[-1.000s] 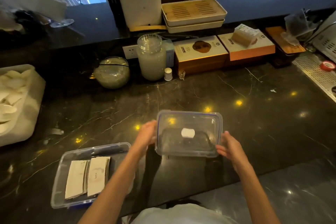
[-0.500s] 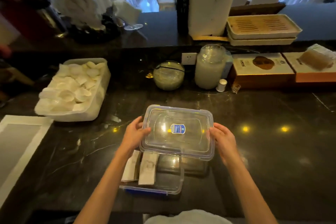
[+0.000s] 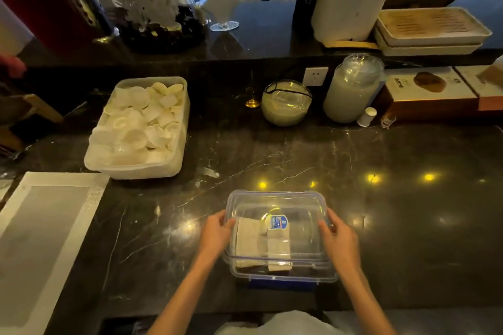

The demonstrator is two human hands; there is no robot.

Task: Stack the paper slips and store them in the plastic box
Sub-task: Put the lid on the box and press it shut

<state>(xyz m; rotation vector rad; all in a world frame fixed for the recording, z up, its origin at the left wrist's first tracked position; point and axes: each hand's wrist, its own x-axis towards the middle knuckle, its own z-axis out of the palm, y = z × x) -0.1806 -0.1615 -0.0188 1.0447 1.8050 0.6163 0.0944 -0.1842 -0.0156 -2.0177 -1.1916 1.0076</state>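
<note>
A clear plastic box (image 3: pixel 283 275) stands on the dark marble counter near its front edge. Its clear lid (image 3: pixel 296 201), with a blue and white sticker in the middle, lies over the box. Two stacks of pale paper slips (image 3: pixel 249 239) lie side by side inside, at the left, seen through the lid. My left hand (image 3: pixel 216 234) grips the lid's left edge. My right hand (image 3: pixel 340 242) grips the lid's right edge.
A white tub of white cups (image 3: pixel 141 128) stands at the back left. A grey mat (image 3: pixel 40 239) lies at the left. A glass bowl (image 3: pixel 285 102), a tall jar (image 3: pixel 351 90) and cardboard boxes (image 3: pixel 430 92) line the back right.
Both hands carried the lid left from beside the box and lowered it over the box. The lid now covers the slips; the view has also turned left.
</note>
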